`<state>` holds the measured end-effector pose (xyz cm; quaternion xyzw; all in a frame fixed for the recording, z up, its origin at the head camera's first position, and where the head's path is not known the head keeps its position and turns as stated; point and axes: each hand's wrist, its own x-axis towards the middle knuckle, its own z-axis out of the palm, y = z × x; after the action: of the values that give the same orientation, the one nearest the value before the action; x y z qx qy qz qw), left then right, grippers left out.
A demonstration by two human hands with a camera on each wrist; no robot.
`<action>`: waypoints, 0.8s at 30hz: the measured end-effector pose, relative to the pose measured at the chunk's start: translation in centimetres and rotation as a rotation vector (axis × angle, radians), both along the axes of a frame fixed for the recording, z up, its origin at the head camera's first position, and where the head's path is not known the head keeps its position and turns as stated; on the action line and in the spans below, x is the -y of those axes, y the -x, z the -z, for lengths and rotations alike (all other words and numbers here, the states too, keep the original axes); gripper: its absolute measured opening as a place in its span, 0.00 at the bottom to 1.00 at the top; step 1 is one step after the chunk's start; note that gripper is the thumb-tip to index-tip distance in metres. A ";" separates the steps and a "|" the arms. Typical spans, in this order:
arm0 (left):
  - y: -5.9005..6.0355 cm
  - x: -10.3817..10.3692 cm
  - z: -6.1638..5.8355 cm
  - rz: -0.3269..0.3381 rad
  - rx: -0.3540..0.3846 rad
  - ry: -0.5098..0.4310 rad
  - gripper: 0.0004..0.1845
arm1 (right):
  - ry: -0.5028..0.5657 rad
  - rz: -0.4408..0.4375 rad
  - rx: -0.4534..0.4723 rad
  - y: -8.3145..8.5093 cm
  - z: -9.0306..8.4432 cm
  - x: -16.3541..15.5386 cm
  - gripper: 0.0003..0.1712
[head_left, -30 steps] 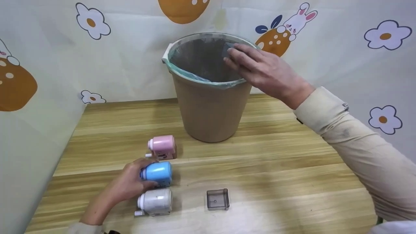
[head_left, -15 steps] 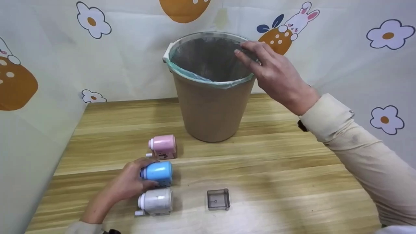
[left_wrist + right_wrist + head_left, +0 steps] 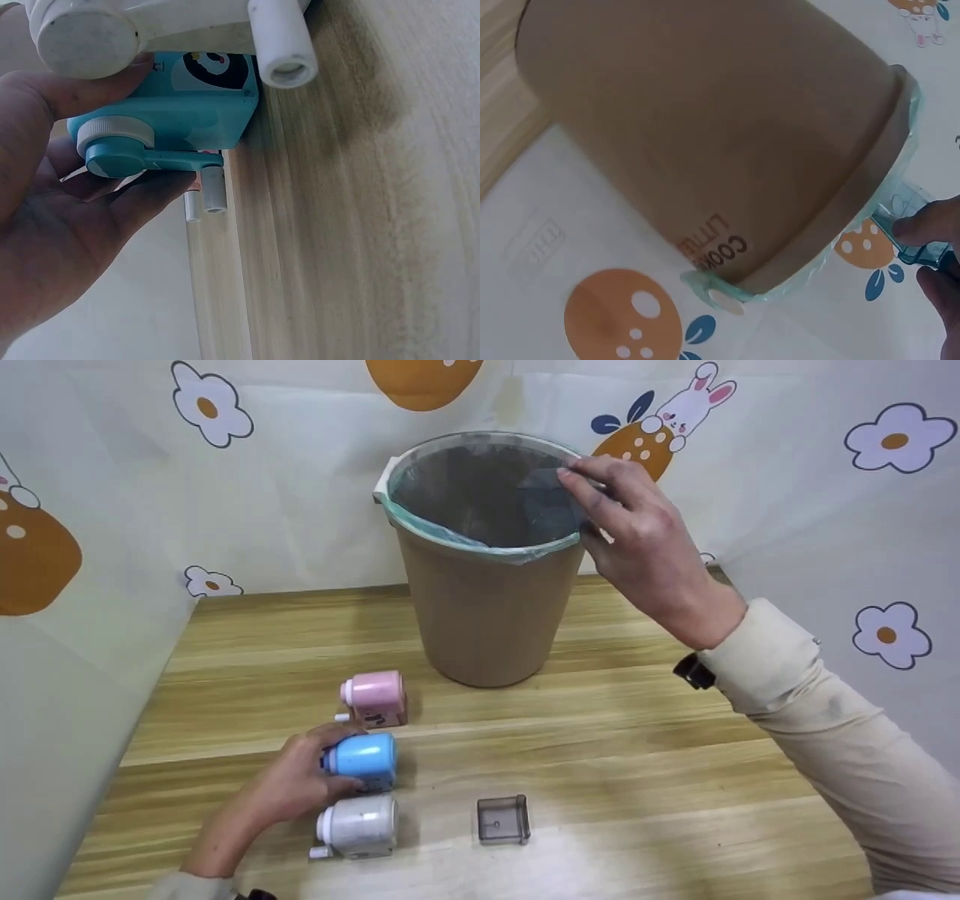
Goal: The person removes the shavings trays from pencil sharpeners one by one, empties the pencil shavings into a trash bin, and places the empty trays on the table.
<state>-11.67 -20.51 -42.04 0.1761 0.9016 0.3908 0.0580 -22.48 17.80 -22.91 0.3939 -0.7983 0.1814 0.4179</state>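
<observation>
My left hand grips a blue hand-crank pencil sharpener on the table, thumb on the near side and fingers on the far side. Its white collar and blue crank face the palm in the left wrist view. My right hand is at the right side of the bin's mouth, pinching a clear bluish shavings drawer. In the right wrist view this drawer shows beside the rim, between thumb and fingers. Green liner folds over the rim of the brown trash bin.
A pink sharpener stands beyond the blue one, and a whitish-grey sharpener stands on the near side. To their right lies a smoky grey shavings drawer. Behind the bin hangs a patterned cloth.
My right hand has shifted right and slightly down along the bin's mouth. The drawer in it has turned, so its broad side now shows. My left hand has stayed on the blue sharpener.
</observation>
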 end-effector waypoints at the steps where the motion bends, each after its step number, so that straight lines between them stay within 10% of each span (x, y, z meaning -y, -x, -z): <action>1: 0.0 0.0 0.0 -0.003 0.005 -0.001 0.31 | 0.019 0.005 0.018 -0.1 0.1 -0.1 0.25; 24: -0.2 -0.1 0.0 -0.012 -0.046 0.010 0.30 | 0.392 -0.057 0.274 -3.1 2.2 0.3 0.31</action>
<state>-11.48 -20.39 -42.07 0.1792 0.9057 0.3826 0.0358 -19.43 17.47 -25.15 0.2992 -0.7858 0.3963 0.3687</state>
